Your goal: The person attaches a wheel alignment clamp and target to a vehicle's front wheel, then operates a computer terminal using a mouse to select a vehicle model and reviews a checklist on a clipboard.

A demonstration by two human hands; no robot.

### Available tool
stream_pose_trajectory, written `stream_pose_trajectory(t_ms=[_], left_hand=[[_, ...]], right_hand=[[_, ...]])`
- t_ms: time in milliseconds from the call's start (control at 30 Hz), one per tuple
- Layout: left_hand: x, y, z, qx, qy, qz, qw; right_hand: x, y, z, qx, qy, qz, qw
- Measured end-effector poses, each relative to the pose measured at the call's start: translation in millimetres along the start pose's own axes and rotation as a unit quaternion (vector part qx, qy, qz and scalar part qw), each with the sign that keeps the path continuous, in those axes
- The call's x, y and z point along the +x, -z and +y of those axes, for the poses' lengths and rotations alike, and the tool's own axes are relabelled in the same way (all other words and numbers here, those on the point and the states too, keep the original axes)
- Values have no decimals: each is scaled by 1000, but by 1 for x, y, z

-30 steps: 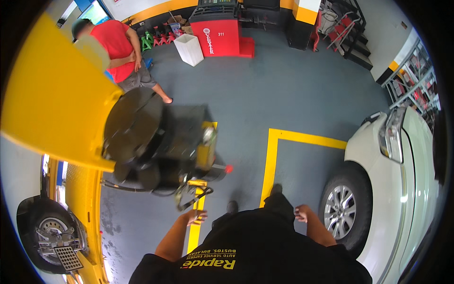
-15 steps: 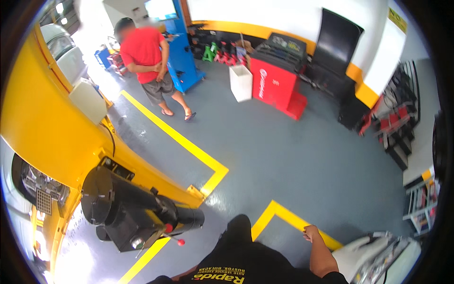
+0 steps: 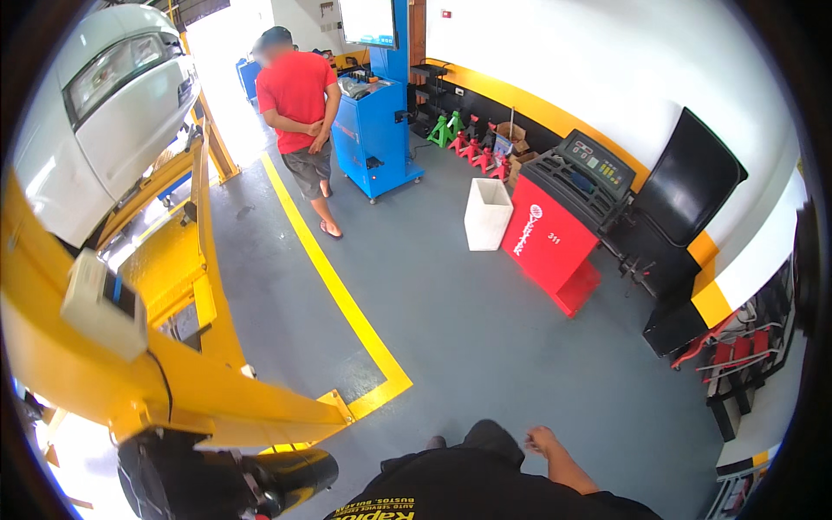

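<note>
My right hand (image 3: 539,442) hangs beside the dark fabric of my clothing at the bottom centre, its fingers curled; anything inside them is too small to make out. My left hand is out of view. At lower left, a black cylindrical power unit (image 3: 178,481) is fixed low on a yellow lift column (image 3: 243,414), which carries a grey control box (image 3: 104,305). The column foot sits beside a yellow floor line (image 3: 325,273). Beyond, a white car (image 3: 126,121) stands raised on the lift.
A person in red (image 3: 296,102) stands, hands behind their back, beside a blue machine (image 3: 374,143). A red balancing machine (image 3: 548,247), a white bin (image 3: 485,221) and green and red jack stands (image 3: 446,130) line the wall. Stairs (image 3: 741,373) are at the right.
My view has swung left and moved forward past the lift column; the white car beside me has left view, and the raised car now shows. My left hand has dropped out of sight.
</note>
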State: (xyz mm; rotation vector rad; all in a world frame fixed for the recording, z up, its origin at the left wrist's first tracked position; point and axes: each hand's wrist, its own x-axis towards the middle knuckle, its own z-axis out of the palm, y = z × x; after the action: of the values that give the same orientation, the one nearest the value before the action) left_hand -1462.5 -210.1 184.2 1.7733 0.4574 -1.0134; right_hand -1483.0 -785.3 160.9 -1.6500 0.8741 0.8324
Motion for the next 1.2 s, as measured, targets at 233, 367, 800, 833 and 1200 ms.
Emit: stream_pose_trajectory(t_ms=[233, 367, 800, 833, 1200], left_hand=[[99, 50, 123, -28, -17, 20, 999], [144, 64, 132, -34, 50, 36, 998], [235, 230, 237, -73, 14, 169, 983], [250, 253, 241, -103, 40, 152, 982], [315, 609, 290, -308, 155, 144, 928]], right_hand=[[112, 32, -7, -430, 31, -93, 897], [166, 23, -135, -437, 48, -99, 893], [319, -231, -787, -341, 314, -125, 877], [345, -252, -817, -283, 312, -136, 897], [453, -354, -947, -379, 257, -20, 889]])
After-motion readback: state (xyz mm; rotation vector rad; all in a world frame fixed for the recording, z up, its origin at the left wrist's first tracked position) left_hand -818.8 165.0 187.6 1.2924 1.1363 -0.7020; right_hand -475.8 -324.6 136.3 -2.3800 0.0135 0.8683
